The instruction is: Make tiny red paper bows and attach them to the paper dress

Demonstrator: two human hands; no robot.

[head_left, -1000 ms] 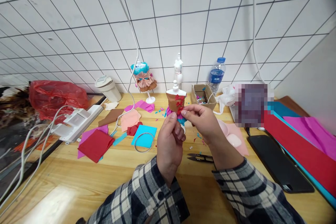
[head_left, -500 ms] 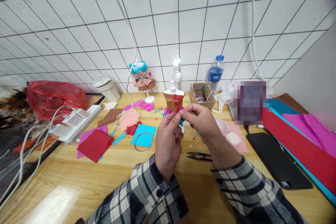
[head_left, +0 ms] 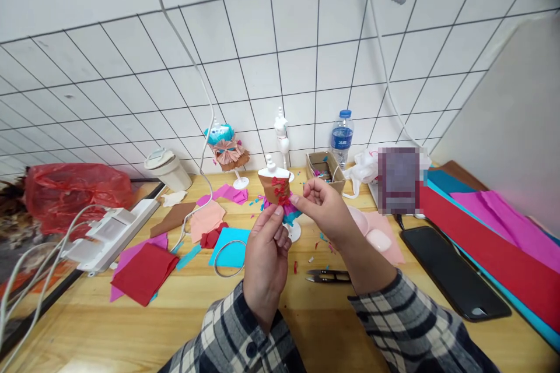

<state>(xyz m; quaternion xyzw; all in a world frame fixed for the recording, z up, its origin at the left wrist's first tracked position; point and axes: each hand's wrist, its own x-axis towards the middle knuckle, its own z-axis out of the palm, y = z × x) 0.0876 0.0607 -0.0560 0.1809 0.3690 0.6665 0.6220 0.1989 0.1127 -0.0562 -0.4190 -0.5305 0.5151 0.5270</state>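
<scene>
Fingers part at a tabletop dress display, seen from my distant post: the right hand [head_left: 328, 210] has just drawn away from the left hand [head_left: 266, 256], leaving a gap between their fingertips and the red bows [head_left: 280, 189] more exposed; the small dress form [head_left: 270, 171] wearing the brown bodice [head_left: 268, 189] stands upright on the wooden table [head_left: 109, 338], just beyond both hands; the left thumb and fingers are drawn together at the bodice's lower edge, though I cannot tell whether they pinch anything; the right fingers curl beside the bows, and I cannot tell whether they grip a scrap; black snips [head_left: 328, 276] lie near the right wrist; a metal ring [head_left: 216, 268] partly overlaps a blue sheet [head_left: 236, 239]; a cardboard box [head_left: 336, 186] sits behind the right hand
</scene>
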